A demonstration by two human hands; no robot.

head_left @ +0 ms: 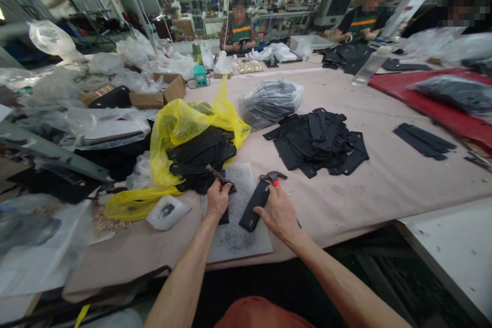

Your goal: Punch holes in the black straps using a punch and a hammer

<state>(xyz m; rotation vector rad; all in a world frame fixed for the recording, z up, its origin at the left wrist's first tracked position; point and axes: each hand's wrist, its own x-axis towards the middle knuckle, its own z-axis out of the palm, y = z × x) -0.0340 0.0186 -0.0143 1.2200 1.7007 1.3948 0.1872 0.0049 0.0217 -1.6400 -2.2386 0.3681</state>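
Note:
My left hand (218, 199) is closed around a thin dark tool with a brownish, metallic look (220, 177); its exact kind is too small to tell. A claw hammer (274, 176) with a red neck is gripped in my right hand (282, 214), its handle mostly hidden by the palm. Between that hand's thumb and fingers is also a flat black strap piece (253, 209), tilted over a speckled white board (259, 246). Beside my left hand, a yellow plastic bag (169, 123) lies open with several black pieces (203, 146) in it.
A heap of black pieces (315, 141) lies to the right, with a clear-wrapped bundle (272, 102) behind it. Two or so loose strips (423, 141) rest farther right, near a red board (453, 95). A small white bag (167, 211) stands left. Co-workers sit across the table.

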